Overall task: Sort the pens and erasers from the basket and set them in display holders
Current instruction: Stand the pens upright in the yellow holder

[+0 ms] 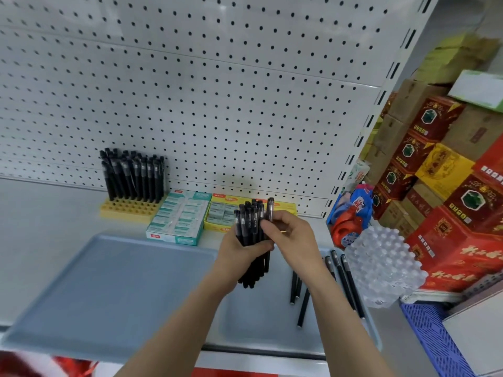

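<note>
A white pegboard point(217, 91) is standing behind the shelf point(54, 213). Above the grey tray point(109, 281), the left grip point(239, 254) is squeezing a bunch of black pens point(249, 221), standing tall, caps up. The right grip point(291, 235) is pinching one upright pen point(270, 208) beside them.

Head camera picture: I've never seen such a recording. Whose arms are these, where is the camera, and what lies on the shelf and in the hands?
No machine: a person wears the camera on the head, looking down at their own hands. The left hand grips a bundle of black pens; the right hand pinches one pen at its edge. Below them lies a grey tray with a few loose pens. Behind, on the shelf, a yellow holder stands partly filled with upright pens, beside a teal eraser box and a yellow eraser box.
</note>
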`<state>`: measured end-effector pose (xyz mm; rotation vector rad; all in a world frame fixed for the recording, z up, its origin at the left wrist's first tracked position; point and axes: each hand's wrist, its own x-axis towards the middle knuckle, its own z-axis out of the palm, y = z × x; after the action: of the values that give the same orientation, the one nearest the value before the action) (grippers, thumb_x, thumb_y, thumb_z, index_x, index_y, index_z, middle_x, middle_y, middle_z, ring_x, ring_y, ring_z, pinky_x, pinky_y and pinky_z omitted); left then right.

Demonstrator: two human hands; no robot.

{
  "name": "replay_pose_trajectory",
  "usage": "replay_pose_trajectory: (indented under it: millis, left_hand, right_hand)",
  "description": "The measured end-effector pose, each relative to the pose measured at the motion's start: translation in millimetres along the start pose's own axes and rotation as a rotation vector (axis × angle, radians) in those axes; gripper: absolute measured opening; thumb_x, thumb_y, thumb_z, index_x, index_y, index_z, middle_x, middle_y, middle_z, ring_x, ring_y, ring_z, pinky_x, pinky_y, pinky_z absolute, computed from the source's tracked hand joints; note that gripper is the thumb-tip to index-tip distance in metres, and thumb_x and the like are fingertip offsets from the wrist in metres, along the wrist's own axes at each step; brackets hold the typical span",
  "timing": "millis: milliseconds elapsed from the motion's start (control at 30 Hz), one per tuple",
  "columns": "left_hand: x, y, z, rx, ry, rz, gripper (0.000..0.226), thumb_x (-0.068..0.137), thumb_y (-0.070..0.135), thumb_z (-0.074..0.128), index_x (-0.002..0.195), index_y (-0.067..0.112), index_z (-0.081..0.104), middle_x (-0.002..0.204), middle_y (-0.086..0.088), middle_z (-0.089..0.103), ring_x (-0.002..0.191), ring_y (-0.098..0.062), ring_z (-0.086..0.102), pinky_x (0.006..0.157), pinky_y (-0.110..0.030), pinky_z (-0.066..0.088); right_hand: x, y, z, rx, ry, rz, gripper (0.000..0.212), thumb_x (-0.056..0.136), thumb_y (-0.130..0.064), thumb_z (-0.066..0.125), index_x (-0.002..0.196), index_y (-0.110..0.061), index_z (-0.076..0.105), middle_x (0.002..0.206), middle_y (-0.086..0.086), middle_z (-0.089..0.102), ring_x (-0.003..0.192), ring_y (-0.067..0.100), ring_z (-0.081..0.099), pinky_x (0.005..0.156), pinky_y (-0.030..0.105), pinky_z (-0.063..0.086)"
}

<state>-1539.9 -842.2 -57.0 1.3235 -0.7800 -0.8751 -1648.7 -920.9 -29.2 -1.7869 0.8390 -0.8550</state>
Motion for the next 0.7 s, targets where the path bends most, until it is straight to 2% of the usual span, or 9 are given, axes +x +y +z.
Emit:
replay_pose_trajectory:
  millis: [67,133,233,333,400,500,567,633,700]
  left_hand:
    - [-5,4,-14,-0.039,-0.018,-0.008,0.029,0.079,0.000,0.075,0.107,0.005,0.067,0.089,-0.009,0.074,0.084,-0.020,0.071,0.075,-0.030,0.055]
    - [-8,5,-30,-0.061,-0.016,-0.009,0.027,0.082,0.001,0.073,0.108,0.005,0.066,0.088,-0.009,0.073,0.083,-0.020,0.070,0.076,-0.031,0.055]
    - [-10,8,-59,-0.109,0.023,-0.055,0.029,0.085,0.005,0.071,0.112,0.005,0.062,0.090,-0.008,0.071,0.084,-0.021,0.069,0.079,-0.035,0.057]
    - [-9,14,-98,-0.213,0.060,-0.136,0.032,0.087,0.005,0.069,0.115,-0.001,0.053,0.085,-0.011,0.062,0.072,-0.018,0.067,0.067,-0.031,0.058]
    - [-7,17,-131,-0.223,0.066,-0.150,0.031,0.088,0.004,0.067,0.114,0.001,0.051,0.085,-0.012,0.060,0.068,-0.017,0.066,0.062,-0.027,0.056]
    - [-2,20,-186,-0.219,0.077,-0.142,0.033,0.089,0.003,0.066,0.117,-0.002,0.049,0.087,-0.015,0.059,0.069,-0.020,0.065,0.063,-0.028,0.056]
    - [4,22,-225,-0.242,0.102,-0.160,0.035,0.089,0.002,0.066,0.119,-0.006,0.050,0.085,-0.017,0.059,0.069,-0.021,0.065,0.064,-0.029,0.057]
    - [11,26,-262,-0.268,0.125,-0.181,0.033,0.089,0.003,0.065,0.117,-0.009,0.053,0.081,-0.017,0.061,0.069,-0.022,0.064,0.065,-0.029,0.057]
    - [18,27,-296,-0.295,0.139,-0.209,0.032,0.089,0.004,0.065,0.115,-0.012,0.056,0.080,-0.016,0.063,0.071,-0.022,0.064,0.065,-0.028,0.057]
  right_hand:
    - [2,-4,13,0.010,-0.012,0.002,0.007,0.088,-0.019,0.070,0.092,-0.014,0.073,0.088,0.005,0.073,0.084,0.021,0.068,0.074,0.034,0.056]
    - [4,-9,28,0.028,-0.022,0.010,0.010,0.090,-0.018,0.069,0.091,-0.010,0.073,0.088,0.011,0.072,0.078,0.023,0.066,0.070,0.036,0.055]
    - [7,-21,53,0.075,-0.017,0.040,0.015,0.093,-0.021,0.065,0.091,-0.009,0.072,0.074,0.006,0.063,0.060,0.014,0.056,0.063,0.031,0.049]
    - [15,-32,81,0.098,0.011,0.048,0.025,0.095,-0.028,0.063,0.093,-0.004,0.070,0.065,-0.001,0.053,0.052,0.014,0.051,0.065,0.037,0.045]
    - [24,-38,104,0.118,0.047,0.051,0.026,0.096,-0.027,0.061,0.096,-0.003,0.070,0.066,-0.003,0.056,0.052,0.014,0.052,0.069,0.040,0.047]
    - [38,-47,145,0.097,0.108,0.024,0.018,0.097,-0.017,0.059,0.107,-0.008,0.070,0.076,-0.001,0.067,0.058,0.012,0.062,0.075,0.040,0.054]
    - [46,-55,174,0.106,0.136,0.006,0.023,0.096,-0.009,0.058,0.117,-0.013,0.064,0.085,0.005,0.069,0.067,0.011,0.068,0.078,0.032,0.058]
    - [54,-64,206,0.124,0.165,-0.010,0.026,0.093,-0.004,0.061,0.118,-0.011,0.059,0.088,0.011,0.068,0.076,0.017,0.071,0.077,0.026,0.058]
    - [62,-71,238,0.116,0.198,-0.024,0.021,0.091,-0.003,0.064,0.110,-0.009,0.060,0.086,0.011,0.069,0.080,0.022,0.071,0.079,0.031,0.059]
